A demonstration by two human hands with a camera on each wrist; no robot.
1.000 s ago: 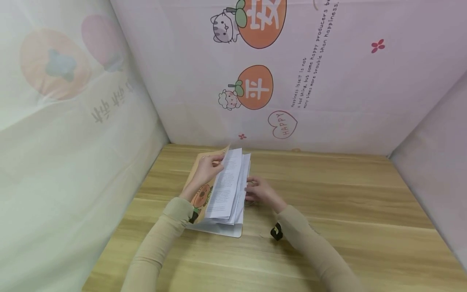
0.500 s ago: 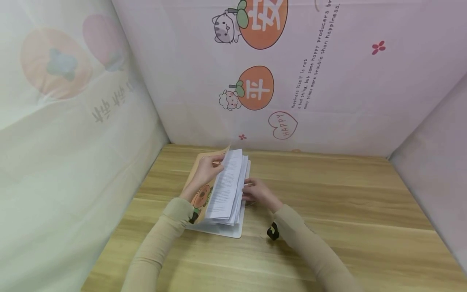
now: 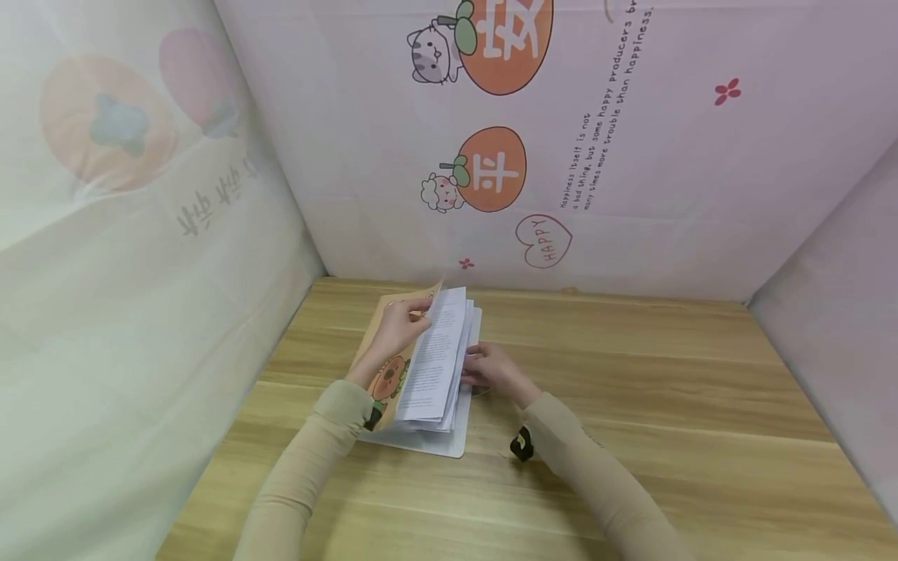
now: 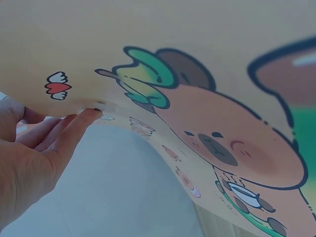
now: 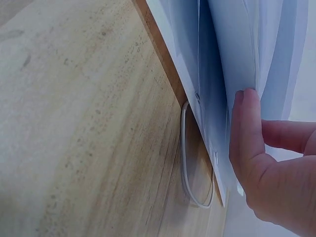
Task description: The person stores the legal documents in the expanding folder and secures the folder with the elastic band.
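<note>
An orange cartoon-printed folder (image 3: 389, 380) lies half open toward the left of the table, its white inner back (image 3: 431, 443) flat on the wood. Several printed sheets of paper (image 3: 429, 374) stand slanted inside it. My left hand (image 3: 395, 327) pinches the raised front cover near its top edge; the left wrist view shows fingertips on the cover (image 4: 222, 133). At the sheets' right edge, my right hand (image 3: 494, 368) touches the paper with straight fingers (image 5: 249, 118). A thin elastic loop (image 5: 183, 148) sticks out from under the folder's edge. Part of the right fingertips is hidden in the head view.
The wooden table (image 3: 666, 405) stretches to the right and front of the folder. A printed cloth wall (image 3: 631, 249) rises right behind it, and another cloth wall (image 3: 175, 312) stands close on the left. Small black devices sit at both wrists.
My right hand has moved slightly left, and the loose sheets have shifted left with it, showing more of the inner back. My left hand keeps the cover raised in the same place.
</note>
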